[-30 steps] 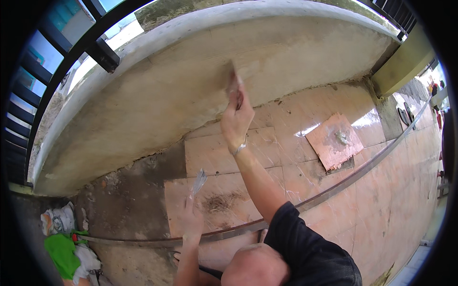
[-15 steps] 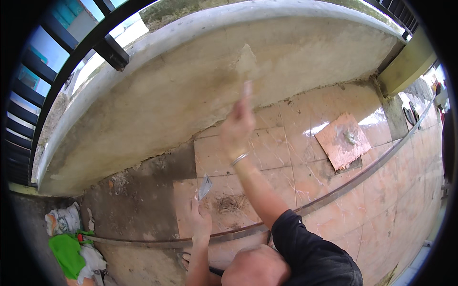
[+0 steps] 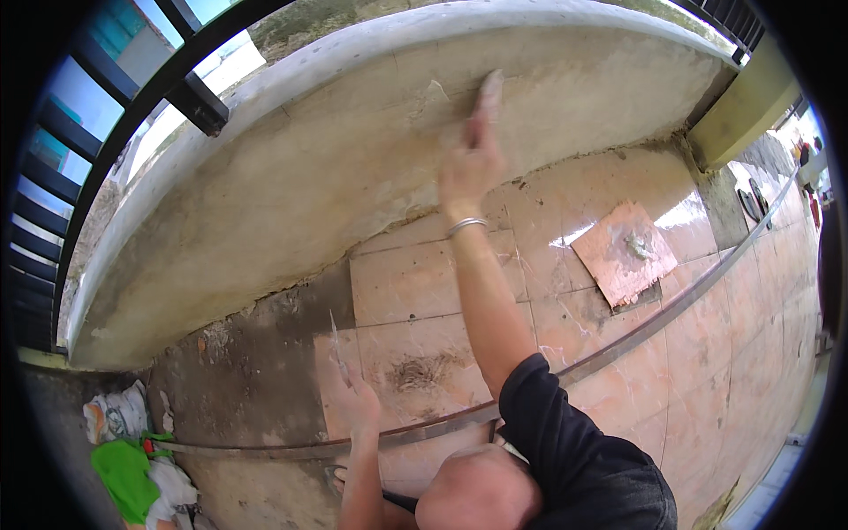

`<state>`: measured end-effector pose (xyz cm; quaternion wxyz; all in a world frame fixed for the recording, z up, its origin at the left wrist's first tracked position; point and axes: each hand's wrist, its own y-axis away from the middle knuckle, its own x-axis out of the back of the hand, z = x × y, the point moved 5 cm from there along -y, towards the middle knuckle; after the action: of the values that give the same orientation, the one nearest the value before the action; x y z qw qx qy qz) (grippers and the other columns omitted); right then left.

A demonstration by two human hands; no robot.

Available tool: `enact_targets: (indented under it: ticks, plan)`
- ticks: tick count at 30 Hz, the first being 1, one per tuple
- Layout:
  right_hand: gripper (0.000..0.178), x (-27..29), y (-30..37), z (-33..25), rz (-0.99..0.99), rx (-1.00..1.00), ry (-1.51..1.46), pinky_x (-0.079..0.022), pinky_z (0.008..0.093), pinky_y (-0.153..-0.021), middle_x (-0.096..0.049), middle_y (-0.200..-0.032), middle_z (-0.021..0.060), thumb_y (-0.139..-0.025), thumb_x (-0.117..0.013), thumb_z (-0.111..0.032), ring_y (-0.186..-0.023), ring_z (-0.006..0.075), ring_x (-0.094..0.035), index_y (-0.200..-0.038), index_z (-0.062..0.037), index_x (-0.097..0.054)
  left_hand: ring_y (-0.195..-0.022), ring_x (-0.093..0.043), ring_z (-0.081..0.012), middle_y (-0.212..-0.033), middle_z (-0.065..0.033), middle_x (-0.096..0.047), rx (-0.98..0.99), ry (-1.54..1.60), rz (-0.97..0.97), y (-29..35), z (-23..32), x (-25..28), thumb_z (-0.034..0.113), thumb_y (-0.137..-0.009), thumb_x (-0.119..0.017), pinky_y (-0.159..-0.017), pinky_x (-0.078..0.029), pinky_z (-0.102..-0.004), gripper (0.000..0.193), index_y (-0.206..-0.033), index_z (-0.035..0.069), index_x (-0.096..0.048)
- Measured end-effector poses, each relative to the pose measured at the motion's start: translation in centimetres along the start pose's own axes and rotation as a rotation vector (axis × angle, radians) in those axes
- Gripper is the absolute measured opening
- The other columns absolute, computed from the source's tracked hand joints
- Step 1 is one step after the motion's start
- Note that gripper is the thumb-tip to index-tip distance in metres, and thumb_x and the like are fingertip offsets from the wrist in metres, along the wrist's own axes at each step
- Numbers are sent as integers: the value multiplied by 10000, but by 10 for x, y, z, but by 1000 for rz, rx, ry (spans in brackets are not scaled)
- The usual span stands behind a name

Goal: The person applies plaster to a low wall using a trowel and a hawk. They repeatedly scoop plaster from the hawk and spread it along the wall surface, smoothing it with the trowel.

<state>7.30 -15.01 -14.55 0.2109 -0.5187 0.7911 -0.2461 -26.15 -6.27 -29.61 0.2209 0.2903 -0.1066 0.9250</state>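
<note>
My right hand (image 3: 473, 168) reaches up to the low plastered wall (image 3: 309, 168), its fingers closed around a putty knife (image 3: 488, 97) whose outline is blurred. That knife lies against the upper part of the wall, right of a pale uneven patch (image 3: 429, 97). Lower down, my left hand (image 3: 355, 402) is closed on a second putty knife (image 3: 336, 343), its thin blade pointing up and seen nearly edge-on. This hand is over the tiled floor (image 3: 424, 265), close to a dark bare strip.
A square board (image 3: 623, 256) with a lump of pale paste (image 3: 638, 246) lies on the tiles at right. A long bar (image 3: 609, 360) crosses the floor before me. Plastic bags (image 3: 128, 477) lie at lower left. Black railing (image 3: 132, 115) rises at upper left; sandals (image 3: 755, 203) lie far right.
My right hand has moved up and to the right along the wall with its putty knife. My left hand has dropped slightly, and its knife has turned from face-on to nearly edge-on.
</note>
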Motion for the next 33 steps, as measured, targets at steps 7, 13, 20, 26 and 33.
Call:
enact_targets:
  ticks: [7, 13, 20, 26, 33]
  plan:
    - [455, -15, 113, 55, -441, -111, -193, -577, 366, -855, -716, -1228, 243, -1029, -533, -28, -1037, 300, -757, -1470, -116, -602, -991, -560, -216, -1177, -128, -630, 159, -82, 34, -7, -25, -4, 73, -1034, -580, -905, -464, -328, 478, -1484, -65, -494]
    - [653, -48, 82, 84, 92, -383, 123, -451, 465, -1112, -531, -1510, 284, -980, -487, 19, -1335, 393, -583, -1612, 19, -320, -1401, -504, -343, -1470, -243, -565, 215, 40, 134, -18, -60, 29, 64, -1032, -537, -1176, -345, -406, 480, -1486, -78, -470]
    - [624, -21, 144, 61, -404, -485, -42, -470, 452, -1106, -551, -1504, 264, -1010, -429, 12, -1338, 393, -590, -1620, 26, -293, -1355, -513, -308, -1466, -209, -571, 231, 99, 194, -19, -57, 40, 3, -1004, -512, -1167, -340, -385, 473, -1471, -66, -501]
    - [531, -15, 98, 103, -92, -539, 117, -533, 462, -908, -608, -1377, 303, -1038, -480, -67, -1117, 466, -671, -1566, -44, -438, -1331, -524, -274, -1442, -170, -582, 247, 54, 180, -7, -68, 45, -4, -996, -514, -1142, -362, -367, 484, -1477, -52, -503]
    - [523, -5, 145, 72, -412, -426, 21, -529, 404, -694, -688, -949, 310, -1014, -503, -37, -751, 398, -683, -1536, -59, -485, -1334, -531, -290, -1457, -190, -572, 157, 44, 122, -16, -54, 27, 29, -1016, -544, -1145, -358, -366, 480, -1480, -76, -479]
